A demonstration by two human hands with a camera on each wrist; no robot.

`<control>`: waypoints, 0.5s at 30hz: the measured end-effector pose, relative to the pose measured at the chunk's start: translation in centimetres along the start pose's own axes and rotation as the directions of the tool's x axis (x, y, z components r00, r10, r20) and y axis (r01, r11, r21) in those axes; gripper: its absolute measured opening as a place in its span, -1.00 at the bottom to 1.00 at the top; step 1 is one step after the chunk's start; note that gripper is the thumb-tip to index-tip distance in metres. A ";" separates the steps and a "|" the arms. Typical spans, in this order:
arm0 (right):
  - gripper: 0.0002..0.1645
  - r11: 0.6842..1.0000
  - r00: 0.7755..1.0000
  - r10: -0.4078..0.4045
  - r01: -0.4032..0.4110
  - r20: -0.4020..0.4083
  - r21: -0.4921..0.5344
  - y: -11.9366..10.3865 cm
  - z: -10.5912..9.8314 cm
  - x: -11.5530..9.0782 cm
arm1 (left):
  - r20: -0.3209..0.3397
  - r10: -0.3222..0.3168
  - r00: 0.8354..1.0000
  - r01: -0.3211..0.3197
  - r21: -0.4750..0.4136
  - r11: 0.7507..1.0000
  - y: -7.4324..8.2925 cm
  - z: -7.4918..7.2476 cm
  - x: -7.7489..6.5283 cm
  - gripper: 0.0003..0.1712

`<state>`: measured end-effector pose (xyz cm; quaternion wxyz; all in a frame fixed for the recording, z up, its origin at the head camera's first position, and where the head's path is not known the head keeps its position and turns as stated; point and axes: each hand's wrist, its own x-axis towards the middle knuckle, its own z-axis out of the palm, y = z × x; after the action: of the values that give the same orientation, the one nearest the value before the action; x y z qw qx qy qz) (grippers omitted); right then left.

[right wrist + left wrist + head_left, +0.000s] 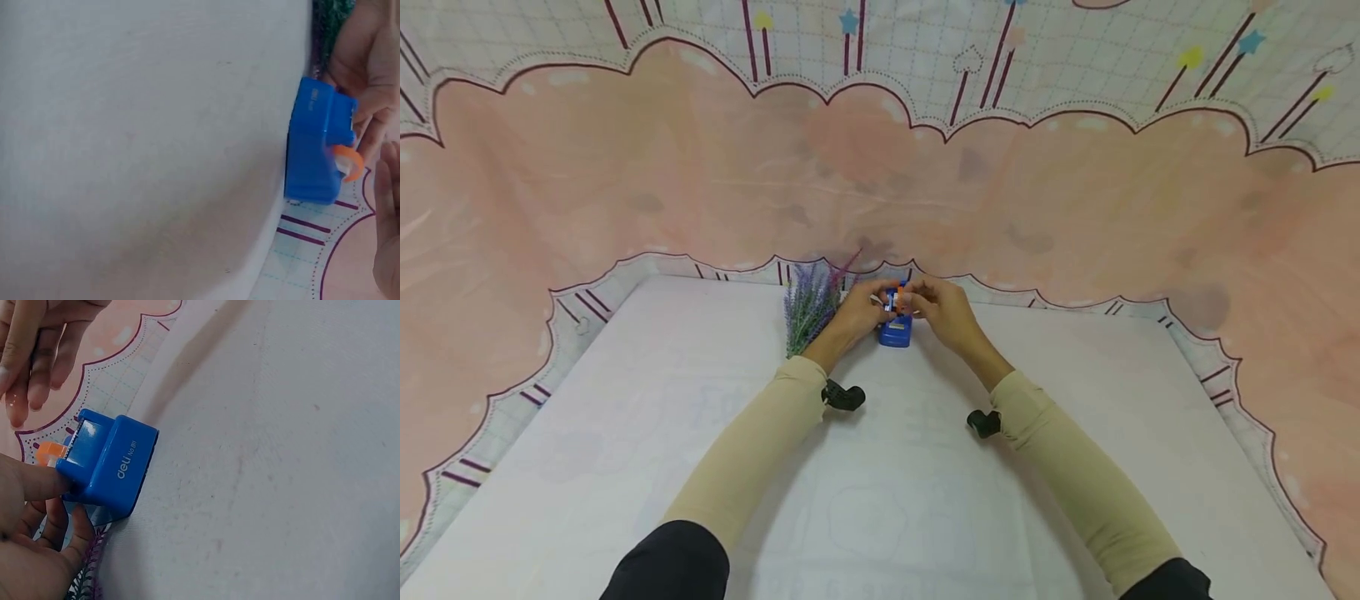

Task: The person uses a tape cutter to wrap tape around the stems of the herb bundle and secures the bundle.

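Observation:
A blue tape dispenser (895, 333) marked "deli" stands near the far edge of the white table. My left hand (856, 315) grips its left side, the thumb (44, 481) on the blue body and the other fingers lower down. An orange reel (51, 451) shows in the dispenser, between the two hands. On the other side, my right hand (947, 315) is close to the reel. Its fingers (42, 378) look fairly straight in the left wrist view, apart from the dispenser. Whether a thin strip of tape lies between them is too unclear to see.
A bunch of artificial lavender (808, 308) lies left of the dispenser, partly behind my left hand and wrist. White table surface (887, 500) spreads out below my forearms. Past the table's far edge hangs a patterned pink cloth (715, 183).

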<state>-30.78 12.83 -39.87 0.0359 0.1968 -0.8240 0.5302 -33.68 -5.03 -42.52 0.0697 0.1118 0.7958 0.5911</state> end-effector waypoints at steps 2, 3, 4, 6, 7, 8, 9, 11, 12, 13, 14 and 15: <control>-0.65 1.000 1.000 -0.007 0.007 -0.001 0.030 0.0 0.1 0.0 | -0.005 -0.003 1.000 0.003 0.008 1.000 0.0 0.0 0.0 -0.29; -0.56 0.999 1.000 -0.006 0.006 0.000 0.043 0.0 0.1 0.0 | -0.005 -0.007 1.000 0.007 0.011 1.000 -0.1 0.0 0.1 -0.29; -0.49 0.999 1.000 -0.002 0.002 0.003 0.053 0.0 0.1 0.0 | -0.006 -0.008 1.000 0.008 0.014 1.000 -0.1 0.0 0.1 -0.30; -0.34 0.998 1.000 0.012 -0.013 0.010 0.069 0.1 0.2 0.0 | -0.004 -0.009 1.000 0.009 0.027 1.000 -0.2 0.0 0.2 -0.31; -0.30 0.997 1.000 0.022 -0.022 0.013 0.071 0.1 0.2 0.0 | -0.002 -0.008 1.000 0.008 0.030 1.000 -0.2 0.0 0.2 -0.32; -0.29 0.997 1.000 0.027 -0.028 0.014 0.074 0.1 0.3 0.0 | -0.001 -0.007 1.000 0.007 0.028 1.000 -0.2 0.0 0.2 -0.33; -0.27 0.996 0.999 0.033 -0.034 0.013 0.080 0.1 0.3 0.1 | 0.000 -0.004 1.000 0.004 0.024 1.000 -0.2 0.0 0.2 -0.33; -0.23 0.996 0.999 0.041 -0.041 0.011 0.073 0.1 0.4 0.1 | -0.002 -0.001 1.000 0.001 0.020 1.000 -0.2 0.1 0.2 -0.35; -0.21 0.996 0.999 0.045 -0.046 0.011 0.071 0.0 0.4 0.1 | -0.005 0.003 1.000 -0.003 0.019 1.000 -0.2 0.1 0.2 -0.35; -0.19 0.997 0.999 0.050 -0.051 0.007 0.061 0.0 0.5 0.1 | -0.009 0.005 1.000 -0.005 0.021 1.000 -0.2 0.1 0.2 -0.36; -0.17 0.997 0.998 0.060 -0.060 0.004 0.053 -0.1 0.5 0.1 | -0.012 0.007 1.000 -0.007 0.021 1.000 -0.2 0.1 0.2 -0.37; -0.15 0.997 0.998 0.068 -0.068 0.003 0.047 -0.1 0.6 0.1 | -0.013 0.009 1.000 -0.008 0.022 1.000 -0.2 0.0 0.2 -0.37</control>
<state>-30.72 12.25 -40.02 0.0124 0.1699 -0.8175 0.5502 -33.85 -4.99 -42.70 0.0609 0.1122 0.8021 0.5834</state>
